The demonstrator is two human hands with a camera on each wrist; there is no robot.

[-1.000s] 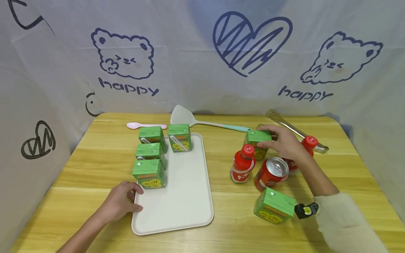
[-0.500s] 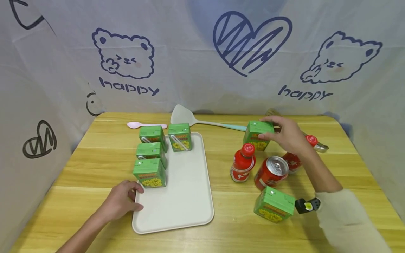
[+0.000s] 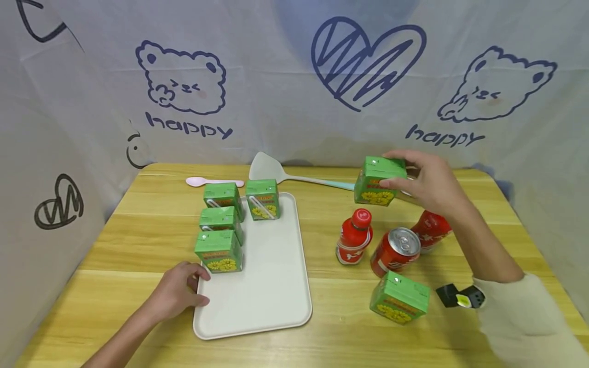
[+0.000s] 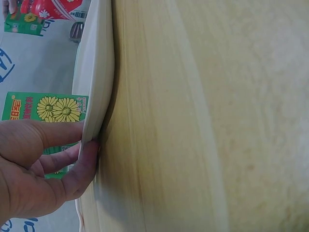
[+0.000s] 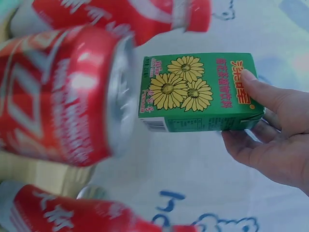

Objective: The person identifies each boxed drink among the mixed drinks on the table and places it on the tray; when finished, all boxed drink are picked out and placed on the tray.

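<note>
My right hand [image 3: 430, 179] grips a green juice box [image 3: 377, 181] with yellow flowers by its right end. The box is held up behind the red drinks; the right wrist view shows the thumb on its printed face and fingers beneath. At the left, my left hand [image 3: 177, 292] holds the near left rim of a white tray [image 3: 257, 306]. In the left wrist view its thumb and fingers meet at that rim. Several more green juice boxes [image 3: 218, 251] stand at the tray's left side and far end, the nearest just beyond my left fingers.
A red bottle [image 3: 353, 237], a red can [image 3: 397, 250] and a second red bottle [image 3: 431, 230], partly behind my right arm, stand right of the tray. Another juice box [image 3: 399, 298] is nearer. A spatula [image 3: 294, 178] and pink spoon [image 3: 213, 182] lie behind; metal tongs are mostly hidden.
My right hand has lifted the juice box from behind the red bottle, upward and slightly right. The left hand and tray stay essentially in place.
</note>
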